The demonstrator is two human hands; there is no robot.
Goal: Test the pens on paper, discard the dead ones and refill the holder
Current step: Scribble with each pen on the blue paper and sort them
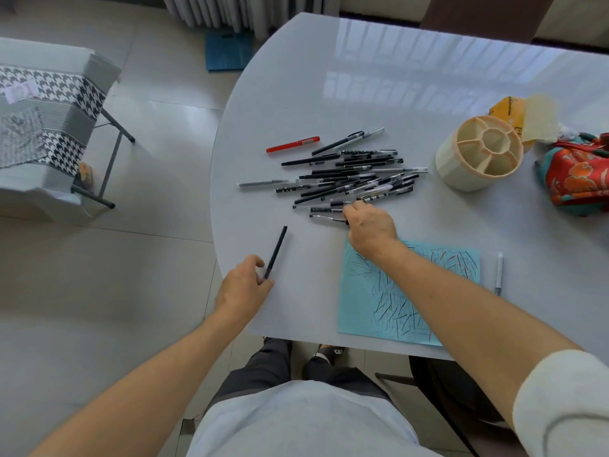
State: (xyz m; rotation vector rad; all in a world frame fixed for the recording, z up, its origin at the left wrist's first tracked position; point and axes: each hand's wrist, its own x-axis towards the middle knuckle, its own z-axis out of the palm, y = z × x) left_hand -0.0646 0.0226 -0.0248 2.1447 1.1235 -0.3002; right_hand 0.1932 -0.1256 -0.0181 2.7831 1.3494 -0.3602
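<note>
A heap of mostly black pens (356,176) lies mid-table, with a red pen (292,145) at its far left edge. My right hand (370,229) reaches into the near side of the heap, fingers closing on a black pen (329,218) there. My left hand (242,286) pinches the lower end of a single black pen (276,252) near the table's left edge. A light blue paper (405,291) covered with scribbles lies under my right forearm. The cream round pen holder (479,153), divided into compartments, stands empty at the right. One grey pen (499,273) lies right of the paper.
A red patterned cloth bag (576,176) and a yellow packet (507,110) sit at the far right of the white table (329,77). A chair with a houndstooth cover (49,127) stands on the floor at the left. A dark chair (445,384) is under the table's near edge.
</note>
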